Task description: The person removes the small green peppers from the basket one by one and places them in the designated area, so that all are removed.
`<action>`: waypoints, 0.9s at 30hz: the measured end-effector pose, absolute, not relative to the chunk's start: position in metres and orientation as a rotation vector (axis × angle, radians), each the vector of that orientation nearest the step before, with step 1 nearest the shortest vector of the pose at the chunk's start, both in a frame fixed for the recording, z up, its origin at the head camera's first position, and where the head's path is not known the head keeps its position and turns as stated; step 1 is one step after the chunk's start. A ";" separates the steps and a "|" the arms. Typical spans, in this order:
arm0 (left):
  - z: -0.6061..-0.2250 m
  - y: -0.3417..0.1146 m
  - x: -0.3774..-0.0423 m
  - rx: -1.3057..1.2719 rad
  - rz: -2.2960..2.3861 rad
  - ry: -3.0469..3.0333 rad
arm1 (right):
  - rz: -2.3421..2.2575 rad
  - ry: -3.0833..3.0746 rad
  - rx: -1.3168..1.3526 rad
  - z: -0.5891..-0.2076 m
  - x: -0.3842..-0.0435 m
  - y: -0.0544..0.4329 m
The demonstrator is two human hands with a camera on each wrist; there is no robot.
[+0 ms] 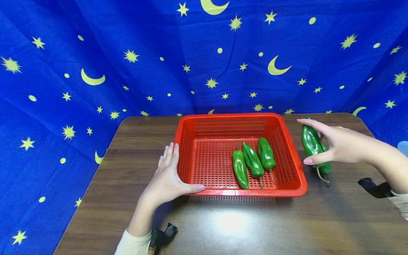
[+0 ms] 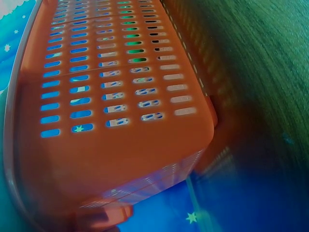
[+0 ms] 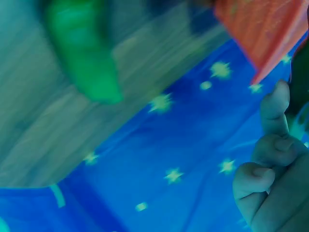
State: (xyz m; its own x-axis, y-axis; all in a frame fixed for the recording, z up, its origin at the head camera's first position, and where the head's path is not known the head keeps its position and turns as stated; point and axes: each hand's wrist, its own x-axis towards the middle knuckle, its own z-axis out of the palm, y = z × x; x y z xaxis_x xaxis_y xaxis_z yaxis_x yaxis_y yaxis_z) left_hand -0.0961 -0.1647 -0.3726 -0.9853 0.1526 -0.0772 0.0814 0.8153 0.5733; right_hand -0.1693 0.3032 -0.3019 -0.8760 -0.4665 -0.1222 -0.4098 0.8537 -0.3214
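In the head view my left hand (image 1: 169,177) rests at the near left corner of a red plastic basket (image 1: 234,192). Its thumb lies along the front rim, and the straight fingers touch the left side. Three green peppers lie in the right half of the basket; the leftmost pepper (image 1: 240,169) has its stem toward the back. To the right of the basket, my right hand (image 1: 345,143) grips a green pepper (image 1: 310,141) with thumb and fingers. Another pepper (image 1: 326,167) is partly hidden behind it. The right wrist view shows curled fingers (image 3: 256,179) at its right edge.
The basket stands on a brown wooden table (image 1: 127,170). A blue cloth (image 1: 153,63) with yellow stars and moons hangs behind and along the sides. Black straps hang from both wrists. The left wrist view shows the slotted basket wall (image 2: 111,159).
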 end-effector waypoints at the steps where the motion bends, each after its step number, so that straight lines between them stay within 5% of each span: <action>1: -0.373 -0.165 -0.096 0.189 0.906 2.879 | -0.428 2.844 -0.672 -0.305 -0.168 0.311; 27: -0.373 -0.165 -0.096 0.171 0.905 2.874 | -0.559 2.666 -0.278 -0.373 -0.173 0.408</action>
